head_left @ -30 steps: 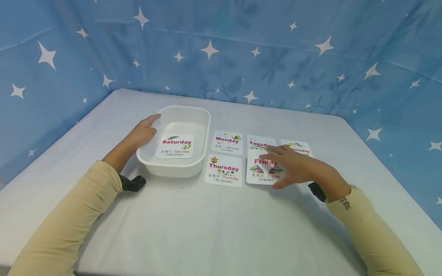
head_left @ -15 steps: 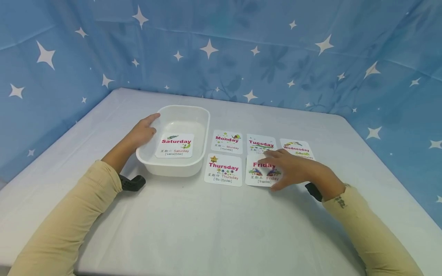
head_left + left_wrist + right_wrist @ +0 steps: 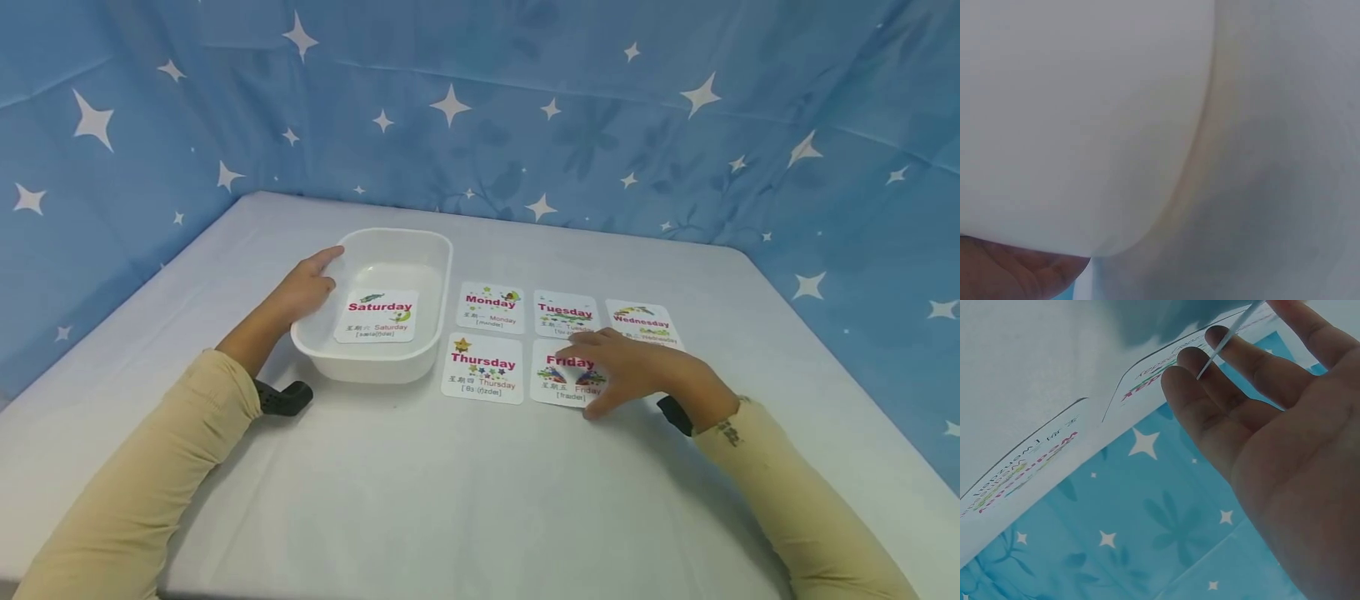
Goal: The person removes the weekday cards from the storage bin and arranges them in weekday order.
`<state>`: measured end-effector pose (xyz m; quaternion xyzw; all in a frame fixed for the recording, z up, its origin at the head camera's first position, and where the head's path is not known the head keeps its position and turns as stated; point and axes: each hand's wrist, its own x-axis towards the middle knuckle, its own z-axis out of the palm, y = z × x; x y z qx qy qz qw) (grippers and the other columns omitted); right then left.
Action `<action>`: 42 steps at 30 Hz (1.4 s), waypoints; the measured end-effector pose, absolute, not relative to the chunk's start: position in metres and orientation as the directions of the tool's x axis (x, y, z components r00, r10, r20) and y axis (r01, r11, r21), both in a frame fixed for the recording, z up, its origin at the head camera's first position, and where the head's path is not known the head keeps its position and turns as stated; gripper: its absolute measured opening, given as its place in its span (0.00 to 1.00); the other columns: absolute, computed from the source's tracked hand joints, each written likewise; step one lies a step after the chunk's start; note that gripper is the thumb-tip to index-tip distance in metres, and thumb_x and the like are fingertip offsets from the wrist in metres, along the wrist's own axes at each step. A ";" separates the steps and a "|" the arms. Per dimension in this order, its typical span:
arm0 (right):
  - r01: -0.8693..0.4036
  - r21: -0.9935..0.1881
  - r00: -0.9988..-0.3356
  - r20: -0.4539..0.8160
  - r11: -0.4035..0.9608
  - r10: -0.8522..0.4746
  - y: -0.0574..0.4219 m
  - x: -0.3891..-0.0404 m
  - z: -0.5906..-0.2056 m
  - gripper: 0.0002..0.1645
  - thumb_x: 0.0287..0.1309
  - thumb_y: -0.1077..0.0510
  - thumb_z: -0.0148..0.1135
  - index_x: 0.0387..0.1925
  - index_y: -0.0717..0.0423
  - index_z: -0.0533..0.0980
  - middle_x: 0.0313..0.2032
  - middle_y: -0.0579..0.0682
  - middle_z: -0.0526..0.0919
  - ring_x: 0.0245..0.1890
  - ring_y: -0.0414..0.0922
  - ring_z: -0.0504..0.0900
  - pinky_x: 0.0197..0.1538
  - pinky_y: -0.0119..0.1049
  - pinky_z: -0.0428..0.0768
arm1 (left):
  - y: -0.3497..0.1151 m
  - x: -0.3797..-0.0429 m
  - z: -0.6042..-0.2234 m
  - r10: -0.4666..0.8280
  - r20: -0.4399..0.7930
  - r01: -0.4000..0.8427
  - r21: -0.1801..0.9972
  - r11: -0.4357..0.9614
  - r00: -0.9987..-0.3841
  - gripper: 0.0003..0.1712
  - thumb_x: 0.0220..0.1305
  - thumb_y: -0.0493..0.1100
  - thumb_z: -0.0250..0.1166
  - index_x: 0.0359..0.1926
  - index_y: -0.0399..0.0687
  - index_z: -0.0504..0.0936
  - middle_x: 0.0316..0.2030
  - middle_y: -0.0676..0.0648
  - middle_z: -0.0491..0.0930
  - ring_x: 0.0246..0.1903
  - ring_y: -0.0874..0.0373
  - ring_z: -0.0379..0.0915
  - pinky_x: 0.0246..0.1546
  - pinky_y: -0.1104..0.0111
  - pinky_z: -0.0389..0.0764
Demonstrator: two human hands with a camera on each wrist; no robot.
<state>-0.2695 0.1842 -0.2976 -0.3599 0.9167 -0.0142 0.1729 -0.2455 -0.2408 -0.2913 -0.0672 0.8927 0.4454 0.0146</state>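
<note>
My left hand [image 3: 306, 287] grips the left rim of a white plastic tub [image 3: 367, 368], index finger stretched along it. In the left wrist view, fingers [image 3: 1029, 275] show at the tub's edge. A Saturday card [image 3: 377, 317] lies inside the tub. My right hand [image 3: 637, 364] holds a white Friday card [image 3: 553, 385] between thumb and fingers, its right part hidden by them. The right wrist view shows that card edge-on as a thin strip [image 3: 1230, 342] at the fingertips. Just behind it lie the Tuesday card [image 3: 566, 313] and the Wednesday card [image 3: 637, 317].
A Monday card [image 3: 491, 307] and a Thursday card [image 3: 482, 368] lie between the tub and the Friday card. White cloth covers the table [image 3: 420, 492]. A blue star-patterned curtain [image 3: 510, 108] hangs along its back and sides.
My right hand has brought the Friday card down and nearer, off the Tuesday card, whose lower text now shows. More of the Wednesday card is uncovered. The left hand stays on the tub.
</note>
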 end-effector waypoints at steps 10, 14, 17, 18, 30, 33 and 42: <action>-0.658 -0.175 -0.660 -0.334 0.732 -0.673 0.184 -0.275 -0.301 0.50 0.39 0.41 0.69 0.66 0.44 0.60 0.69 0.56 0.54 0.68 0.62 0.48 0.64 0.65 0.53 | -0.244 -0.245 -0.292 -0.085 -0.077 -0.113 0.792 0.601 -0.993 0.37 0.63 0.31 0.36 0.72 0.49 0.37 0.71 0.37 0.36 0.68 0.37 0.40 0.64 0.45 0.56; -0.639 -0.166 -0.674 -0.350 0.751 -0.651 0.185 -0.278 -0.301 0.51 0.39 0.41 0.69 0.66 0.42 0.59 0.69 0.55 0.52 0.68 0.62 0.47 0.65 0.65 0.53 | -0.243 -0.248 -0.290 -0.066 -0.067 -0.093 0.795 0.600 -0.996 0.37 0.64 0.32 0.37 0.72 0.49 0.38 0.71 0.37 0.36 0.68 0.37 0.39 0.65 0.46 0.55; -0.637 -0.185 -0.669 -0.350 0.748 -0.656 0.184 -0.279 -0.300 0.52 0.39 0.40 0.69 0.66 0.42 0.58 0.69 0.56 0.51 0.68 0.62 0.47 0.64 0.65 0.54 | -0.245 -0.247 -0.290 -0.073 -0.066 -0.097 0.790 0.606 -0.995 0.37 0.64 0.32 0.37 0.71 0.49 0.38 0.71 0.37 0.36 0.68 0.37 0.37 0.66 0.45 0.52; -0.632 -0.197 -0.668 -0.352 0.749 -0.656 0.183 -0.279 -0.300 0.52 0.38 0.41 0.70 0.66 0.42 0.58 0.70 0.55 0.51 0.69 0.61 0.47 0.64 0.65 0.54 | -0.245 -0.247 -0.290 -0.076 -0.071 -0.103 0.791 0.603 -0.995 0.37 0.64 0.32 0.37 0.71 0.49 0.37 0.71 0.38 0.35 0.69 0.37 0.36 0.66 0.45 0.51; -0.606 -0.229 -0.672 -0.366 0.762 -0.644 0.185 -0.278 -0.303 0.52 0.37 0.43 0.71 0.67 0.41 0.58 0.70 0.55 0.49 0.69 0.61 0.45 0.63 0.66 0.54 | -0.242 -0.248 -0.294 -0.087 -0.080 -0.116 0.794 0.596 -0.993 0.37 0.64 0.31 0.37 0.72 0.49 0.38 0.71 0.38 0.36 0.69 0.38 0.37 0.67 0.47 0.50; -0.618 -0.216 -0.665 -0.371 0.756 -0.649 0.185 -0.278 -0.303 0.53 0.38 0.42 0.70 0.67 0.43 0.58 0.70 0.55 0.49 0.69 0.61 0.46 0.63 0.65 0.55 | -0.242 -0.247 -0.294 -0.090 -0.085 -0.122 0.795 0.594 -0.992 0.37 0.64 0.32 0.37 0.71 0.49 0.38 0.71 0.38 0.36 0.69 0.38 0.36 0.67 0.46 0.49; -0.628 -0.193 -0.658 -0.384 0.753 -0.648 0.183 -0.275 -0.303 0.51 0.40 0.44 0.70 0.67 0.41 0.57 0.70 0.52 0.51 0.69 0.60 0.48 0.63 0.64 0.58 | -0.241 -0.248 -0.294 -0.100 -0.081 -0.125 0.787 0.604 -0.992 0.37 0.64 0.32 0.37 0.71 0.49 0.38 0.71 0.39 0.35 0.69 0.39 0.36 0.67 0.46 0.47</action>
